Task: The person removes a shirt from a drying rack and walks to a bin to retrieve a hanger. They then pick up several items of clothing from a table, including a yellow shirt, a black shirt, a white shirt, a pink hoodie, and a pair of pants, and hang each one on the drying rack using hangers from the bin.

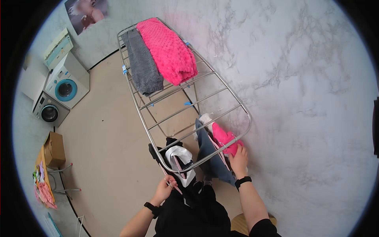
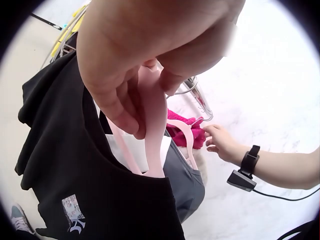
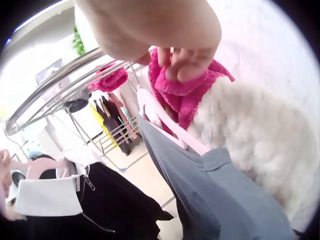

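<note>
My left hand (image 1: pixel 164 189) pinches a pink hanger (image 2: pixel 155 120) by its arm, at the near end of the metal drying rack (image 1: pixel 138 100). Just below that hand hangs a black garment (image 2: pixel 110 190); a white collar with a zip (image 3: pixel 50 197) shows on black cloth beside it. My right hand (image 1: pixel 239 160) curls its fingers over a fluffy pink garment (image 3: pixel 185 97) at the rack's right corner. Against this garment lies white fleece (image 3: pixel 255 135). A grey-blue garment (image 3: pixel 210 190) hangs next to it on another pink hanger (image 3: pixel 162 115).
On the rack's far half lie a folded pink fluffy cloth (image 1: pixel 167 51) and a dark grey one (image 1: pixel 143 65). A marbled wall (image 1: pixel 300 98) runs close along the right. Two washing machines (image 1: pixel 65 90), a cardboard box (image 1: pixel 54 149) and a table with clothes (image 1: pixel 42 189) stand at left.
</note>
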Motion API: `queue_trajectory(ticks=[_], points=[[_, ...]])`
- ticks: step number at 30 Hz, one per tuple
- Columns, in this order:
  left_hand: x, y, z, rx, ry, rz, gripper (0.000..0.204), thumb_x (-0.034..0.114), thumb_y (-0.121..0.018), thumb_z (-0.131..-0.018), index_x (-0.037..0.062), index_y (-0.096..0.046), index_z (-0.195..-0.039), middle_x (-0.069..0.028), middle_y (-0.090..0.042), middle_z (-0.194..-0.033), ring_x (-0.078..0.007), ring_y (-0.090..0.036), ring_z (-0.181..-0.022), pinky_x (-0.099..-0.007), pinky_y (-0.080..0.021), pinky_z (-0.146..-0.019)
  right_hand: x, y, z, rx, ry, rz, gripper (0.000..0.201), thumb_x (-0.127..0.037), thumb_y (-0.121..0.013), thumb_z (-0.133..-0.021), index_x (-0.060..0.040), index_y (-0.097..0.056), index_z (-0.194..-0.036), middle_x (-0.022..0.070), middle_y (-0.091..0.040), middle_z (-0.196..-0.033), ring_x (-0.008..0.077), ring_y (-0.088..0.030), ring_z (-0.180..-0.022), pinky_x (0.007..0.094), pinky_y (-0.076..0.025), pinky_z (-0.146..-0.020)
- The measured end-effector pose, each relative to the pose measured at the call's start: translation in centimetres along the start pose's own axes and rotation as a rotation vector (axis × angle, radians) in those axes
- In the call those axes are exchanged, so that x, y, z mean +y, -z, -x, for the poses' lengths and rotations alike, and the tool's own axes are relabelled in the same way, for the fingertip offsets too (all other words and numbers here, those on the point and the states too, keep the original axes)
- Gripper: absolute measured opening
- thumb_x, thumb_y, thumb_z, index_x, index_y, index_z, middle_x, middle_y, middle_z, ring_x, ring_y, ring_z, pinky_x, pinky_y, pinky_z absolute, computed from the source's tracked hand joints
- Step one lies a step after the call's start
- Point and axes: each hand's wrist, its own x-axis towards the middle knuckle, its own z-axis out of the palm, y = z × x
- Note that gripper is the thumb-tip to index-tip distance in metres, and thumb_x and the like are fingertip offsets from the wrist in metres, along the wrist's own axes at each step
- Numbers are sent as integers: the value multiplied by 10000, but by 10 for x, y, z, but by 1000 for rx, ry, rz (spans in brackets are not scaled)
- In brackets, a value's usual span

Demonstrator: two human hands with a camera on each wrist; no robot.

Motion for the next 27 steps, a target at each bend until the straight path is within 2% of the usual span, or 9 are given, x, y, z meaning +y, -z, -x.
queue_trajectory(ticks=[2, 6, 11, 14, 17, 19, 20, 23, 27], points=[[-4, -14, 2, 66, 43, 40, 57, 97, -551, -963, 78, -498, -974, -10, -573, -838, -116, -603, -798, -256, -483, -677, 21, -12, -12, -225, -5, 39, 453, -183, -634, -825, -46, -434, -1208, 199, -571, -1134, 413, -593, -994, 503, -511, -782], [-4, -37, 4, 150, 56, 44, 70, 116, -553, -965, 75, -498, -981, -10, -583, -843, -119, -610, -789, -256, -486, -674, 46, -15, -28, -207, 14, -44, 337, -110, -593, -837, -42, -426, -1122, 251, -645, -872, 476, -611, -809, 575, -481, -708], [-3, -60, -6, 198, 73, 51, 80, 127, -548, -968, 67, -503, -997, -15, -598, -832, -120, -620, -761, -255, -493, -664, 76, 2, -55, -168, -5, -61, 326, -109, -615, -833, -37, -448, -1103, 248, -645, -893, 473, -611, -829, 562, -483, -709], [-9, -69, -18, 222, 71, 98, 98, 129, -551, -966, 67, -501, -1022, -14, -597, -829, -117, -623, -763, -251, -494, -657, 84, 10, -59, -317, 71, 21, 388, -114, -621, -831, -38, -438, -1165, 262, -630, -983, 466, -604, -891, 549, -486, -741], [-21, -78, -17, 275, 78, 172, 118, 128, -550, -966, 70, -498, -1055, -9, -590, -820, -111, -617, -755, -248, -495, -654, 78, 11, -47, -266, 103, -67, 422, -148, -625, -835, -34, -448, -1200, 238, -576, -1117, 434, -591, -969, 532, -478, -786], [-17, -84, -14, 309, 45, 171, 117, 127, -548, -967, 77, -500, -1061, -6, -587, -816, -108, -613, -749, -247, -492, -645, 52, 26, -38, 122, 391, -3, 515, -207, -658, -828, -31, -449, -1265, 220, -530, -1167, 400, -538, -1054, 503, -441, -863], [-20, -85, -13, 322, 45, 184, 113, 125, -550, -965, 82, -502, -1058, -4, -587, -817, -107, -612, -746, -247, -489, -637, 44, 25, -28, 25, 472, -83, 566, -246, -690, -816, -22, -460, -1282, 181, -531, -1142, 370, -497, -1069, 449, -398, -929], [-30, -90, -7, 342, 31, 152, 106, 126, -548, -967, 83, -506, -1055, -6, -587, -813, -106, -608, -744, -246, -487, -639, 6, 17, -7, -493, 400, -97, 392, -305, -597, -884, -15, -515, -1135, 222, -579, -1092, 394, -604, -945, 494, -498, -762], [-37, -89, -5, 317, 48, 169, 102, 120, -520, -983, 91, -503, -1078, -20, -606, -847, -120, -629, -802, -256, -498, -679, 15, -28, -7, -647, 359, 11, 289, -276, -559, -908, -13, -518, -1022, 220, -641, -945, 417, -637, -823, 512, -516, -678]])
